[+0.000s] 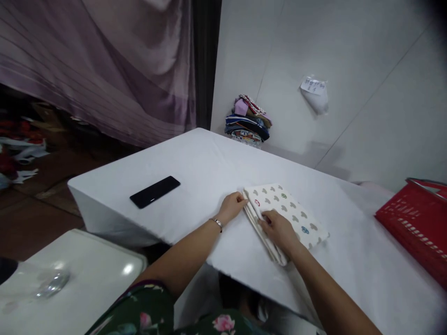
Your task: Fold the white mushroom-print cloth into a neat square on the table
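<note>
Both hands (232, 207) (280, 229) in apparent pinch

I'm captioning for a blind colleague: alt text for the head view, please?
A person's left hand and right hand hold the left edge of a folded, grey-patterned white cloth on a white-covered table. A black phone lies to the left, a red basket to the right.

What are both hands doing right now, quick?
Left hand: closed, pinching the left corner of the folded patterned cloth.
Right hand: partly closed, fingers curled at the cloth's near edge; whether it grips can't be told.
</note>
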Demonstrator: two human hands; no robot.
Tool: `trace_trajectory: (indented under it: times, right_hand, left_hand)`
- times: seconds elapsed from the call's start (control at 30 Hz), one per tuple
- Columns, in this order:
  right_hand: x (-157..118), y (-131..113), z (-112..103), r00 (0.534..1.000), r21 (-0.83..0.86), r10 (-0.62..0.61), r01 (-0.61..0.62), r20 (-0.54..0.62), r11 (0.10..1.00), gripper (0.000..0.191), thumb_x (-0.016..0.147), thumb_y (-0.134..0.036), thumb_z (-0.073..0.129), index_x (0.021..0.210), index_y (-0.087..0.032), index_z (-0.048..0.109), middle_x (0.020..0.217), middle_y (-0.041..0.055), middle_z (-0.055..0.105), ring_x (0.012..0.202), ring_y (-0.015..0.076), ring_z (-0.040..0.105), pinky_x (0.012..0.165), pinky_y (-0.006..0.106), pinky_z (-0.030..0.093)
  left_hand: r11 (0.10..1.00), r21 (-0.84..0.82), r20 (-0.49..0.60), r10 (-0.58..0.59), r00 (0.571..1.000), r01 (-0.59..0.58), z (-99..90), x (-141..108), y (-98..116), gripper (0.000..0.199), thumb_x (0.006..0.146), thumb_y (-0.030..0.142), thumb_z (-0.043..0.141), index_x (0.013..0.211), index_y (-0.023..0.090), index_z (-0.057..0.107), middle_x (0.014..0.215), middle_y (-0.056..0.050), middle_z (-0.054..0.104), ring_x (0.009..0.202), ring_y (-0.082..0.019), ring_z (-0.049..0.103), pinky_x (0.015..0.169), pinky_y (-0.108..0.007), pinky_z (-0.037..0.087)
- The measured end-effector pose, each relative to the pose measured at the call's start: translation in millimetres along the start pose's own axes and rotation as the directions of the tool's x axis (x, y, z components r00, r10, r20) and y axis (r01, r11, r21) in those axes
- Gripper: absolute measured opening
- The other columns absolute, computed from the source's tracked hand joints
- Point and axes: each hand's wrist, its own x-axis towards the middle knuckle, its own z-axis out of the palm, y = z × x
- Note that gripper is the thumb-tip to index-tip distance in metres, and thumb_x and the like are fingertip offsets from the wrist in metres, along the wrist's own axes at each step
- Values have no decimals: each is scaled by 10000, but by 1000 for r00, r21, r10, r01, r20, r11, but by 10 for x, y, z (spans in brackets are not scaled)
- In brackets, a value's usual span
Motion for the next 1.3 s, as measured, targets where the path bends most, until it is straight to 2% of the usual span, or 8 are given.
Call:
trace_trajectory:
  times: [0.23,0.33,0.47,0.6,0.8,0.97,1.2,1.3]
  right_hand:
    - [19,-2,46,999,-44,-10,9,-33,999,230,859,-305,427,937,-216,624,859,37,632,765,176,572,682,270,396]
    - [5,0,110,1000,-76,-13,12,-21,997,233,859,-354,451,964,-227,616,867,38,633,769,183,580,681,275,398]
    - [-2,-13,165,1000,-119,-7,5,-13,993,336,841,-440,504,1088,-223,572,985,64,625,853,213,591,693,285,403]
    - [15,-16,193,1000,-171,-13,14,2,985,293,860,-404,482,1087,-236,559,1023,67,619,896,217,587,693,278,404]
    - [24,25,208,999,-140,-20,15,-34,990,263,889,-335,409,1065,-224,571,985,66,634,874,213,592,713,292,414]
    - [10,47,188,995,-71,-18,11,-96,997,271,898,-361,395,1014,-221,595,907,56,644,822,195,593,725,291,423]
    - [4,1,197,994,-164,-75,62,-79,985,228,892,-289,398,943,-217,608,887,38,641,808,176,602,670,264,417]
    - [-4,-7,146,989,-154,-71,51,-126,987,234,898,-311,403,966,-217,606,892,37,648,821,175,606,689,263,417]
  left_hand:
    - [1000,10,66,17,998,-18,-30,60,-24,250,750,420,558,661,190,595,629,13,590,608,-130,504,564,-243,346]
    - [1000,9,89,15,996,-16,-42,74,-24,242,748,408,556,652,191,601,630,10,600,606,-134,511,556,-245,344]
    - [999,18,114,28,993,-30,-54,93,-33,232,748,396,558,656,189,610,645,9,614,608,-134,519,554,-245,342]
    - [999,22,132,31,991,-34,-63,118,-42,223,750,385,555,666,189,620,643,9,611,611,-135,519,552,-246,341]
    - [997,28,133,70,989,-74,-67,138,-47,238,779,364,518,653,188,617,641,4,613,603,-136,506,571,-252,338]
    - [995,56,125,72,990,-79,-95,140,-16,247,802,347,489,683,182,630,655,0,618,613,-132,506,572,-247,334]
    - [984,164,122,50,991,-70,-158,129,36,239,817,328,478,735,183,649,685,4,638,635,-130,536,572,-242,352]
    - [981,183,122,37,992,-59,-163,129,36,230,819,324,485,745,188,655,705,-3,652,648,-136,548,584,-243,363]
